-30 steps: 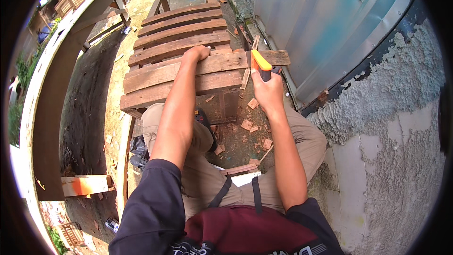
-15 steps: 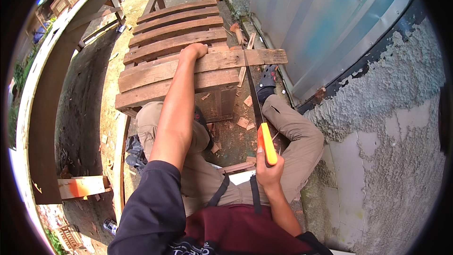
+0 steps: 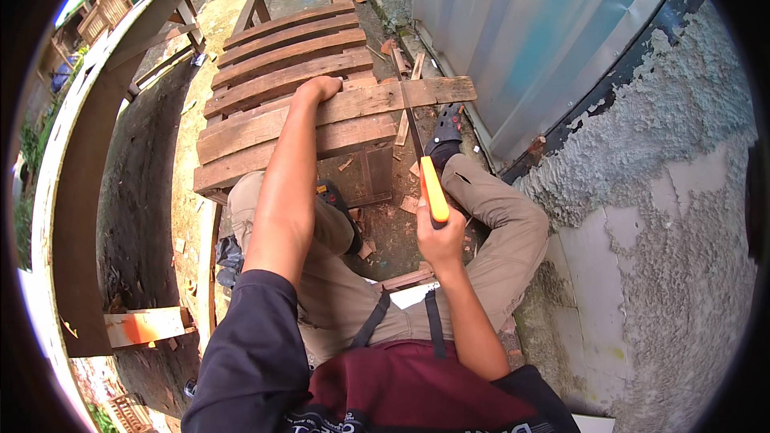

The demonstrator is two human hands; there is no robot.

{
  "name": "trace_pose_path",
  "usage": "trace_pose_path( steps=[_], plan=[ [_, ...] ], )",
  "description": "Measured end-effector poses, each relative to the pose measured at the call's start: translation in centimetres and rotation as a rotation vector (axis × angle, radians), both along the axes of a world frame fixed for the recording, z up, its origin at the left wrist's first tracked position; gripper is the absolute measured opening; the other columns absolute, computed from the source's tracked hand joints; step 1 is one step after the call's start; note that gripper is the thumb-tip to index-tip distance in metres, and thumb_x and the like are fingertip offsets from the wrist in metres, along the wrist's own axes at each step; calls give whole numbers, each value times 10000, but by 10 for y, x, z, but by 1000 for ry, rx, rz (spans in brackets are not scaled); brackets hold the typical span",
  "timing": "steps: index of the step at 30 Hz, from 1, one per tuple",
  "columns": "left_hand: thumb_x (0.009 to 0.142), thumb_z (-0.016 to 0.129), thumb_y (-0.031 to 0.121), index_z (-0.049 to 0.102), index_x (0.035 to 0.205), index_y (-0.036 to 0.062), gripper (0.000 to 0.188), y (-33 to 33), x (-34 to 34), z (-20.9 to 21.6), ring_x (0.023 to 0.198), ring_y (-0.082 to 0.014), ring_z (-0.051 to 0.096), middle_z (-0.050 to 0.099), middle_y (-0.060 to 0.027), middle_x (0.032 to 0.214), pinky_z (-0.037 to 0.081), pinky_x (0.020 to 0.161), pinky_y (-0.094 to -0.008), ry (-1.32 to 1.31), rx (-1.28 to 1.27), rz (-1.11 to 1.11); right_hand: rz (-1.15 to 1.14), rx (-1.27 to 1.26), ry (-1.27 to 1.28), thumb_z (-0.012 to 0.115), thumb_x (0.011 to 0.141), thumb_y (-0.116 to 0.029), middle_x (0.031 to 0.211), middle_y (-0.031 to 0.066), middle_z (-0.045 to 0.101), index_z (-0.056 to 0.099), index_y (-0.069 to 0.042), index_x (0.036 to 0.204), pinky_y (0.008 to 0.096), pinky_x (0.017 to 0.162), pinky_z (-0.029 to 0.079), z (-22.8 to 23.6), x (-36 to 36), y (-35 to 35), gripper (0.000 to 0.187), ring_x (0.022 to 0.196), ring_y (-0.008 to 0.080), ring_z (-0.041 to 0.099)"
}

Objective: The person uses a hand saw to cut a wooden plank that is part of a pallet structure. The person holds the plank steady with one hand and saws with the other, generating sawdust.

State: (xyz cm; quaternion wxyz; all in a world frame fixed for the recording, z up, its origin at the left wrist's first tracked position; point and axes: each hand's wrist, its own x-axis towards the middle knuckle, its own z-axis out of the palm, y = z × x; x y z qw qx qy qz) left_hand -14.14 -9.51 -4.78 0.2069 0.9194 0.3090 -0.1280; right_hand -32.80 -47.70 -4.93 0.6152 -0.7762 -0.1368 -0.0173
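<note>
A loose wooden plank [image 3: 441, 91] lies across a slatted wooden frame [image 3: 281, 69], its right end sticking out past the frame's side. Gripping its far edge, my left hand [image 3: 321, 89] presses it down, fingers curled and partly hidden. My right hand [image 3: 441, 237] is closed around the yellow-orange and black handle of a handsaw [image 3: 434, 189]. The saw's dark blade runs away from me and crosses the overhanging part of the plank, to the right of my left hand.
Wood offcuts [image 3: 409, 204] litter the ground between my legs. A ribbed metal sheet [image 3: 529, 40] and a rough plastered wall [image 3: 650, 192] stand close on the right. A long wooden piece [image 3: 76, 192] curves along the left. My clog [image 3: 443, 132] is under the plank's overhang.
My right hand has pushed the saw forward, away from me, so less blade shows on my side of the plank. My left hand keeps its hold; the whole view has shifted slightly.
</note>
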Motion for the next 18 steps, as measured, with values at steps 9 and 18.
trace_pose_path(
  steps=[9,18],
  plan=[
    [1006,394,551,509,1495,146,645,-26,-32,36,1500,-352,344,402,-125,1602,265,1230,-464,34,-13,114,-15,-30,92,652,939,-156,598,125,599,663,54,801,374,562,453,26,5,-3,251,537,155,552],
    [1026,394,569,604,1399,72,656,8,-7,-5,1460,-388,401,478,-203,1536,314,1192,-479,-41,31,12,-30,1,-25,651,896,-228,699,258,662,654,55,788,474,654,512,25,101,84,303,714,405,705]
  ],
)
